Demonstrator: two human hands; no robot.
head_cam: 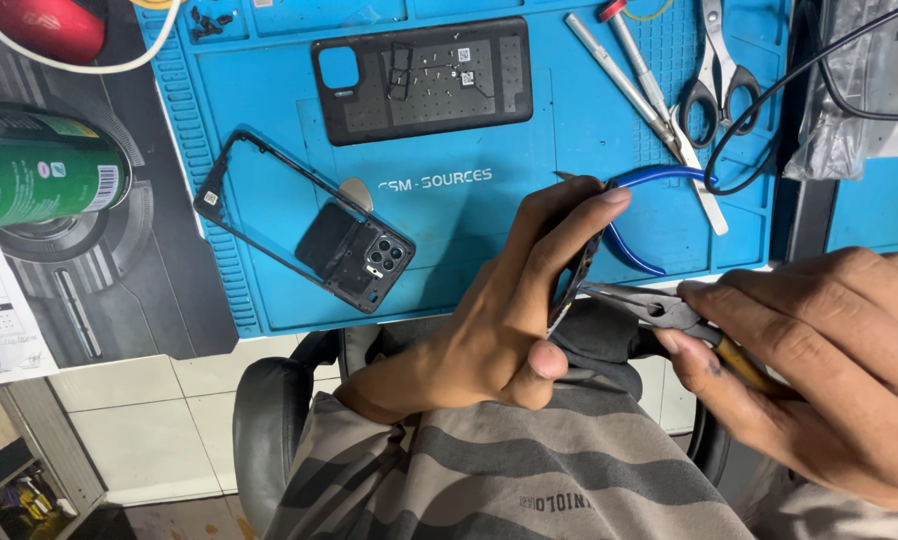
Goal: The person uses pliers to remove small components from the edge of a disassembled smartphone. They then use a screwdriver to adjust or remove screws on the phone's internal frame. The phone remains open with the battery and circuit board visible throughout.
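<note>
While the thin dark phone part (572,285) stands edge-on at centre frame, I see my left hand (499,320) closed around it, thumb below and fingers curled over its top. My right hand (819,360), at lower right, grips yellow-handled pliers (659,308) whose tips touch the part's lower edge. Beyond lies the blue mat (469,210), with a phone frame (304,220) at centre left.

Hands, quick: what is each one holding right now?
Left hand: closed on a thin dark phone part, held edge-on.
Right hand: closed on pliers, tips at the part's lower edge.
</note>
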